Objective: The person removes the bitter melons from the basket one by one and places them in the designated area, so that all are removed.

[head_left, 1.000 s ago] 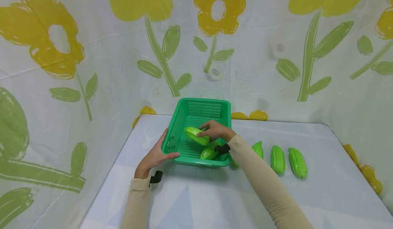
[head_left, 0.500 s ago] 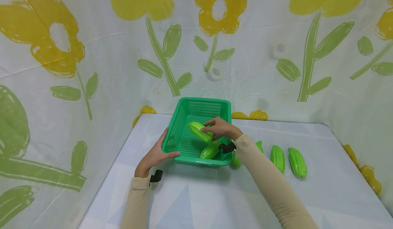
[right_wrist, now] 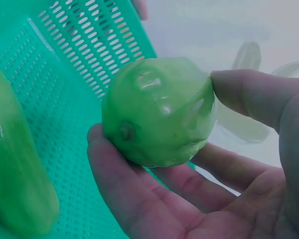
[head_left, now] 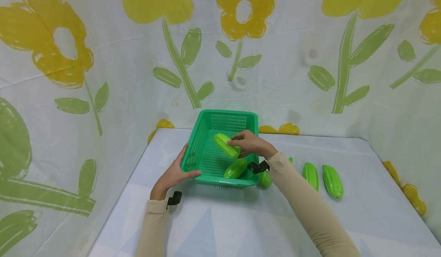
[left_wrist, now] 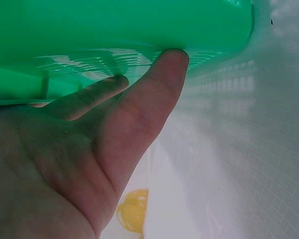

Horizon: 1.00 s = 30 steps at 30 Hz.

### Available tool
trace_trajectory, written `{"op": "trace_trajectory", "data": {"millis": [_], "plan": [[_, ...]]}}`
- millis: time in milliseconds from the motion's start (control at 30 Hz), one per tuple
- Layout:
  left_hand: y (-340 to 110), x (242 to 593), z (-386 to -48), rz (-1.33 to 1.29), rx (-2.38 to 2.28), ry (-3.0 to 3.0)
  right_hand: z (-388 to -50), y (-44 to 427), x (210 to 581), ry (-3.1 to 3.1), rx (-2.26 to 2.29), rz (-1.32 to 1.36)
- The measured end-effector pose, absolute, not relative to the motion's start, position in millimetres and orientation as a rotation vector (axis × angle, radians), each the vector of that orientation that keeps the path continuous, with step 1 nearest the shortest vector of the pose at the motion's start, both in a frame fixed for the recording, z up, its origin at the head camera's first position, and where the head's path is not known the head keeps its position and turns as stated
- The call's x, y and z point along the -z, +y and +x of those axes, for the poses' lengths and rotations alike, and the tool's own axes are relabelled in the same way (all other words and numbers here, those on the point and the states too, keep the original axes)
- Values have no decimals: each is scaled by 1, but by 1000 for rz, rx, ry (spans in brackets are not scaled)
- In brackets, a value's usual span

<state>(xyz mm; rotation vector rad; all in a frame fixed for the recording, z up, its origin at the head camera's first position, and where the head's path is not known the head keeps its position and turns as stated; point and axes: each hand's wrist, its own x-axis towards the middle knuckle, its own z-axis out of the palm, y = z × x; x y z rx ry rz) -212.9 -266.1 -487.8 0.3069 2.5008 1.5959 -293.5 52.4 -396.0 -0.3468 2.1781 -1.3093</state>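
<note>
A green plastic basket (head_left: 193, 148) with slotted walls stands on the table. My left hand (head_left: 173, 174) rests at its near left corner, thumb along the near side and fingers extended along the left wall. In the left wrist view, the thumb touches the basket's outside. My right hand (head_left: 253, 144) holds a ribbed, light green, gourd-like vegetable (head_left: 225, 145) over the basket. Seen in the right wrist view, the thumb and fingers grip that vegetable (right_wrist: 157, 114) from opposite sides, its stem end facing the camera. A second green vegetable (head_left: 235, 169) lies inside the basket.
To the right of the basket are similar vegetables: one (head_left: 264, 179) close beside it, another mostly hidden by the right sleeve, and two (head_left: 311, 175) (head_left: 332, 181) farther right. A flower-printed cloth (head_left: 293, 58) hangs behind and beside the table.
My right hand has shifted slightly right and away from me with the vegetable, which now slants more steeply. The left hand and basket stay in place.
</note>
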Motion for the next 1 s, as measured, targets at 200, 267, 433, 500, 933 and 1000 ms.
{"op": "trace_trajectory", "data": {"millis": [200, 267, 433, 500, 933, 1000], "plan": [[-266, 487, -213, 292, -1595, 2501, -288, 65, 388, 2169, 1358, -326], [-266, 487, -212, 286, -1586, 2507, -286, 72, 386, 2164, 1380, -318], [-266, 489, -212, 290, -1576, 2505, -278, 93, 383, 2148, 1431, -292], [-266, 489, -212, 295, -1589, 2498, -274, 104, 382, 2154, 1450, -279], [-266, 489, -212, 283, -1595, 2495, -236, 182, 378, 2236, 1555, -218], [-267, 489, -211, 289, -1593, 2500, -229, 193, 379, 2257, 1554, -188]]}}
